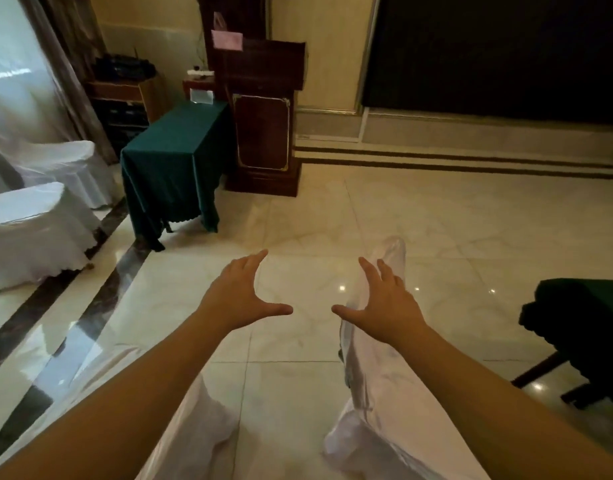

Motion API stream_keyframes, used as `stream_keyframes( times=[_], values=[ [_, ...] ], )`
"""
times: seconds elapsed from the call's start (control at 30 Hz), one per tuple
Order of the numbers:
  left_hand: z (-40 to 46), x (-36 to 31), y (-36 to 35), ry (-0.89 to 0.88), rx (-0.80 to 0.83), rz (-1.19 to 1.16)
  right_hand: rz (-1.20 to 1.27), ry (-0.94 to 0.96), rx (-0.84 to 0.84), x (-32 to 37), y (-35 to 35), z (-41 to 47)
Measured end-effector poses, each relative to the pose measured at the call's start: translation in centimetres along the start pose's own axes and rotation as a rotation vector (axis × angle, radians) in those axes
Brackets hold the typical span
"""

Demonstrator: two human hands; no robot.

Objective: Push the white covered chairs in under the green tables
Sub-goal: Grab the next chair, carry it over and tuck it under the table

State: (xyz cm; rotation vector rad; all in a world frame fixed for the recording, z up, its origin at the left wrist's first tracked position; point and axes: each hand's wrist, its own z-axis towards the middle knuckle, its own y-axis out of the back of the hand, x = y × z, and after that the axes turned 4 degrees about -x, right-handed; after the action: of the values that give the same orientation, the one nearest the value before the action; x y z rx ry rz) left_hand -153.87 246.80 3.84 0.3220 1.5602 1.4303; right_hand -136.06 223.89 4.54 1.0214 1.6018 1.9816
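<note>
Head view: both bare arms reach forward over glossy cream marble floor tiles (298,216). The left hand (241,292) and right hand (384,303) are spread wide, holding nothing. Left of the green-draped small table (173,161) stand two white fabric-covered chairs (31,233), apart from it.

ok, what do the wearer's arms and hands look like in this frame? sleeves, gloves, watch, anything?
Both forearms are bare right down to the bottom edge of the frame: no sleeves in view. The left hand and right hand are ungloved, with no watch, bracelet or strap at the wrists. No rings show on the fingers, and no markings or cables anywhere on the arms.
</note>
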Motion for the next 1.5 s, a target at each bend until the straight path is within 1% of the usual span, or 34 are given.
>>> stream_keyframes(
  times=[0.1, 0.13, 0.17, 0.27, 0.37, 0.6, 0.77, 0.9, 1.03, 1.13, 1.17, 1.27, 1.4, 1.5],
  values=[
    [8.2, 1.4, 0.2, -0.111, 0.062, 0.0, -0.005, -0.123, -0.014, 1.1, -0.3, 4.4],
    [9.0, 1.4, 0.0, -0.13, 0.065, 0.002, -0.014, -0.131, -0.011, 1.2, -0.3, 4.6],
    [12.7, 1.3, -0.1, -0.179, 0.106, 0.004, -0.012, -0.199, -0.031, 1.3, -0.5, 6.7],
    [17.8, 0.0, -0.7, -0.281, 0.146, -0.018, -0.018, -0.293, -0.042, 0.9, -0.3, 9.0],
    [24.5, -2.6, -2.3, -0.418, 0.215, -0.048, -0.029, -0.423, -0.095, -0.8, 0.1, 12.6],
    [37.5, -8.4, -6.9, -0.634, 0.268, 0.002, 0.022, -0.547, -0.236, -5.6, 0.6, 21.5],
    [43.4, -14.5, -10.4, -0.784, 0.368, 0.013, 0.061, -0.689, -0.325, -9.0, 1.4, 23.8],
    [44.5, -20.2, -13.5, -0.944, 0.471, 0.002, 0.083, -0.834, -0.364, -11.3, 2.2, 22.4],
    [43.6, -25.7, -16.5, -1.126, 0.59, -0.01, 0.11, -0.97, -0.423, -12.9, 2.6, 19.1],
    [42.2, -29.4, -18.9, -1.255, 0.684, -0.02, 0.119, -1.111, -0.483, -13.6, 2.0, 16.1],
    [41.1, -30.9, -20.1, -1.331, 0.733, -0.009, 0.113, -1.195, -0.509, -13.4, 1.5, 14.7],
    [39.7, -32.4, -22.1, -1.412, 0.75, -0.014, 0.108, -1.295, -0.486, -13.2, 0.6, 12.7],
    [38.6, -34.2, -25.8, -1.592, 0.84, -0.018, 0.061, -1.557, -0.489, -11.1, -1.6, 11.5],
    [38.5, -34.5, -28.3, -1.7, 0.892, -0.043, -0.007, -1.733, -0.484, -8.6, -3.2, 12.5]
  ],
)
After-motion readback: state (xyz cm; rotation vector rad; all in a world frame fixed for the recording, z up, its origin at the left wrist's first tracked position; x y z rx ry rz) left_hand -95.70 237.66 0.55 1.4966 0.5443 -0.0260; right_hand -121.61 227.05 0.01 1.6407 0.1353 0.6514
